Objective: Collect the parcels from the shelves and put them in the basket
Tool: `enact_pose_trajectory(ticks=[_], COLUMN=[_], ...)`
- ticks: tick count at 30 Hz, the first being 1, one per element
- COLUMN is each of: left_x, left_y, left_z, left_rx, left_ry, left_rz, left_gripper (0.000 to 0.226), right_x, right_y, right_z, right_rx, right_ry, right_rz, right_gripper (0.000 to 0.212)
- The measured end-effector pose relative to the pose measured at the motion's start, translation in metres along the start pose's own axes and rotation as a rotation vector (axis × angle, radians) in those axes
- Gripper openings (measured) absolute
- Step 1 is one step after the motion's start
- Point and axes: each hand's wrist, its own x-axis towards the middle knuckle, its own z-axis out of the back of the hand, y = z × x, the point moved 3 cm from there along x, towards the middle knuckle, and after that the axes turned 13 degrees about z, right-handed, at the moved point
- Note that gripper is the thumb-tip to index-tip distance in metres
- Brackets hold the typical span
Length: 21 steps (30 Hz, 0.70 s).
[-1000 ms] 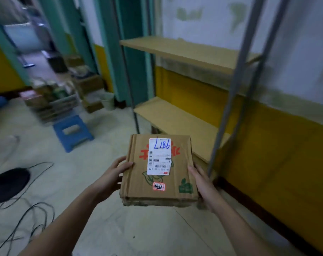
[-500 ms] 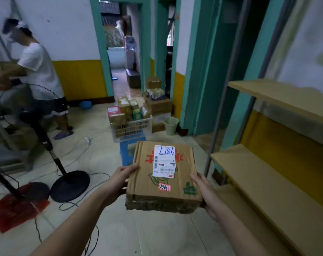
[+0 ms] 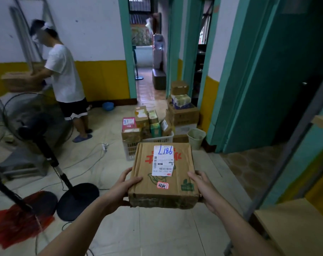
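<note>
A pale tiled floor (image 3: 166, 230) runs toward a teal doorway (image 3: 147, 52). The white basket (image 3: 147, 146), already full, is partly hidden behind the cardboard parcel (image 3: 162, 178). The left hand (image 3: 120, 189) and right hand (image 3: 205, 189) grip its sides, flat, with the label's (image 3: 163, 160) handwritten end pointing to the basket.

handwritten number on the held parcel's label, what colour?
Blue ink on the white label of the parcel; head view.

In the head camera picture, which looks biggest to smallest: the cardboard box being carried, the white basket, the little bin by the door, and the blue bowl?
As they look here:
1. cardboard box, though it is nearest the camera
2. white basket, partly hidden behind the box
3. bin
4. blue bowl, farthest away

Box against basket in true size is unsure.
</note>
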Motion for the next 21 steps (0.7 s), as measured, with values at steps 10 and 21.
enact_pose_trajectory(ticks=[10,21], left_x=[0.154,0.342], left_y=[-0.07,-0.164], left_z=[0.116,0.193], left_rx=[-0.158,0.041], left_ry=[-0.147,0.081], left_rz=[0.028,0.314], left_gripper=[0.085,0.083], right_x=[0.221,0.404], right_y=[-0.002,-0.012], right_z=[-0.102,-0.139], right_rx=[-0.021,-0.068], right_ry=[0.183,0.142], right_rz=[-0.119,-0.334], right_gripper=[0.043,0.034])
